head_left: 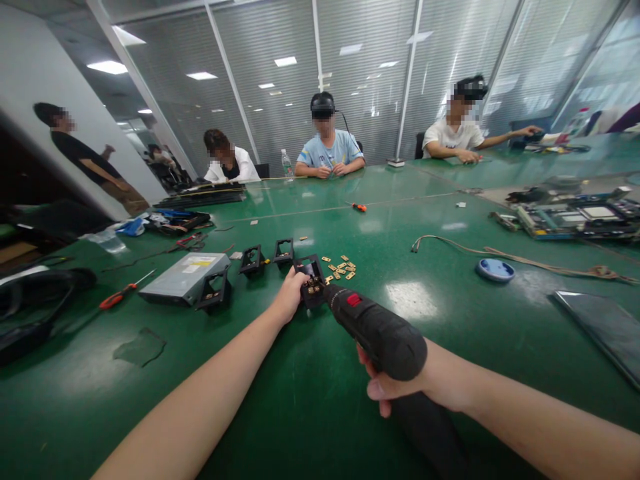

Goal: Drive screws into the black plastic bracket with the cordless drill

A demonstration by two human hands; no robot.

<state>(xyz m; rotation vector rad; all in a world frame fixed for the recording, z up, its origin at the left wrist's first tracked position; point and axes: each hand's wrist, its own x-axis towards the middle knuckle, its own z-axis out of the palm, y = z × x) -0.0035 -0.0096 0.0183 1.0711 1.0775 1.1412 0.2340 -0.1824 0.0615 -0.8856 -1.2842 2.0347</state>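
Observation:
My left hand [293,292] is closed on a black plastic frame [313,267] with brass-coloured parts inside, held on the green table. A black cordless drill [383,330] with a red switch is gripped in my right hand [387,387]. The drill's tip reaches the brass parts in the frame; whether it touches a screw I cannot make out. Just beyond lies a loose pile of small brass plates [341,269]. Similar black frames stand to the left: one [284,252], another [251,260], and a third [215,292] against a silver disc drive [186,277].
Left lie an orange screwdriver [120,295] and a black headset [35,313]. Another screwdriver [359,207] lies farther out. To the right are a blue round lid-like object [495,269], a cable [530,257], a dark flat panel [600,330] and circuit boards [585,217]. Several people are across the table.

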